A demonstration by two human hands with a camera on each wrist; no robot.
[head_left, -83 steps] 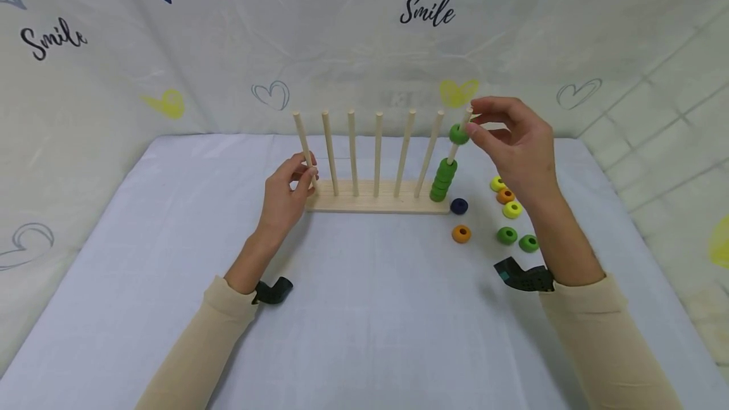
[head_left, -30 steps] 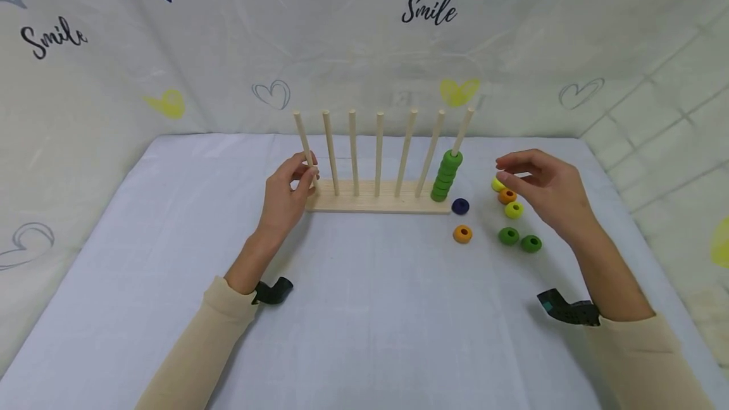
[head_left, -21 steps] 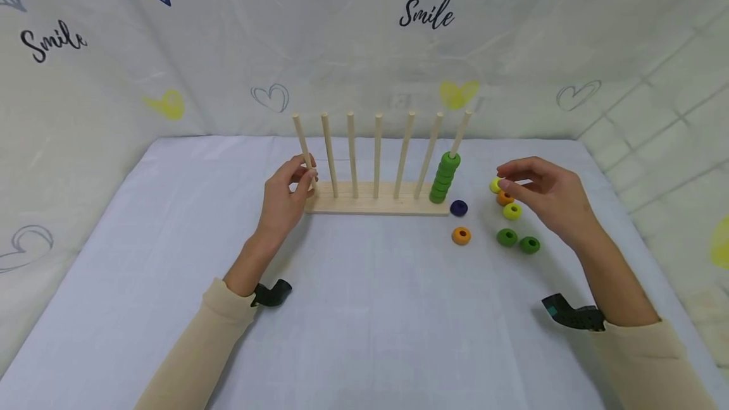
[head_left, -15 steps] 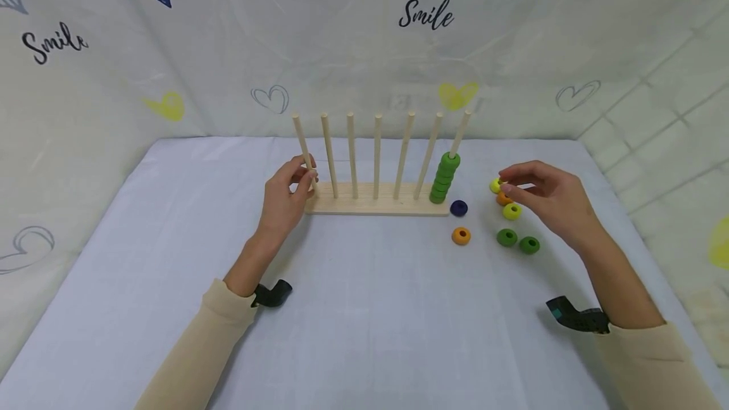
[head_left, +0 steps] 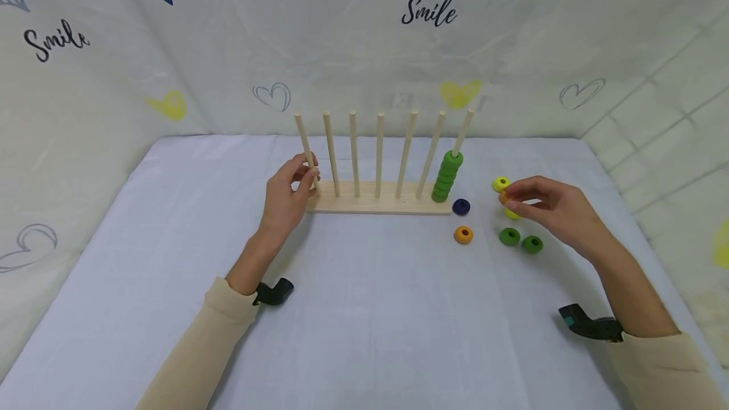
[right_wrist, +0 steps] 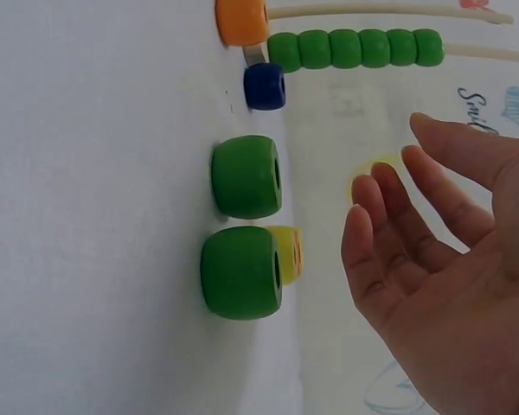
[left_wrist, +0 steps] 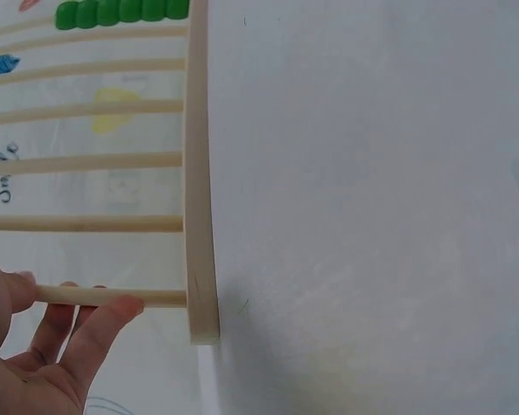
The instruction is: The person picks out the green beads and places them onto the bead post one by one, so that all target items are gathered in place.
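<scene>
A wooden peg rack [head_left: 378,205] with a row of upright pegs stands on the table. My left hand [head_left: 286,200] pinches its leftmost peg [left_wrist: 164,298] between thumb and fingers, close above the base. Several green beads [head_left: 447,177] are stacked on the rightmost peg. To the right of the rack, my right hand [head_left: 560,212] hovers over loose beads with its fingers spread and nothing between them. Its fingertips partly cover an orange bead [head_left: 503,197] and a yellow bead [head_left: 512,214] in the head view. Another yellow bead [head_left: 501,183] lies just behind.
Two green beads [head_left: 521,241] lie in front of the right hand. A dark blue bead [head_left: 461,207] sits by the rack's right end, with an orange bead [head_left: 464,235] nearer the front. A printed curtain [head_left: 353,37] hangs behind the white-covered table [head_left: 364,309].
The right hand has let go of a green bead, which dropped onto the stack on the rightmost peg. It has since moved right and down over the loose beads. The left hand keeps its place.
</scene>
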